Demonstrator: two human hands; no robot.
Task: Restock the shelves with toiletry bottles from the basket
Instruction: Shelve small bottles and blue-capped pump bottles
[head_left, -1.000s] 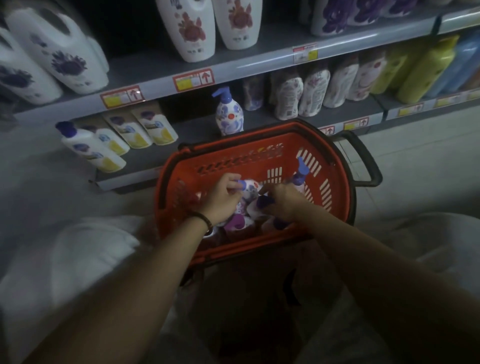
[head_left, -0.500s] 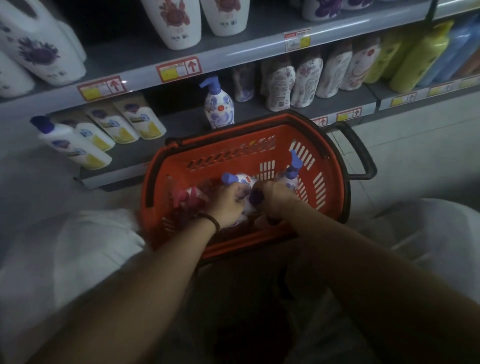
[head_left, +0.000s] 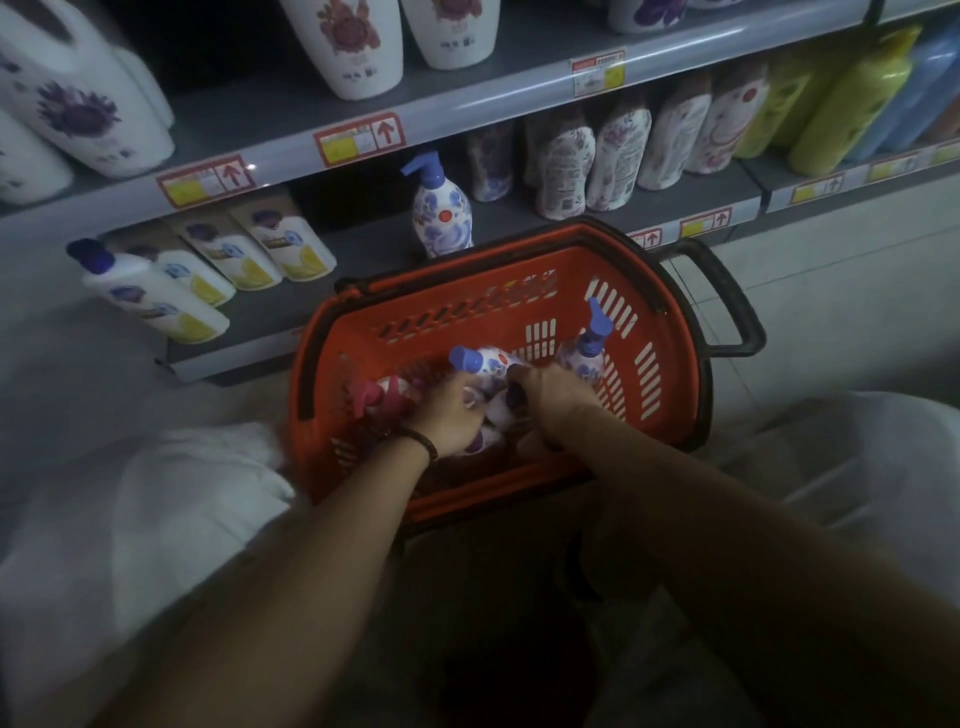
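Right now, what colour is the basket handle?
The handle is black; head view shows it best.

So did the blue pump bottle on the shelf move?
No. The pump bottle stands in the same spot on the lower shelf, just left of the flowered pouches; only the view shifted.

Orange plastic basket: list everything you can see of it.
Orange plastic basket with slotted walls, a dark rim and a black loop handle at its right end. It sits low in front of the grey bottom shelf. Inside lie white floral bottles; one blue-pump bottle stands by the right wall. The left hand grips a blue-capped bottle and the right hand a dark-capped bottle inside it.
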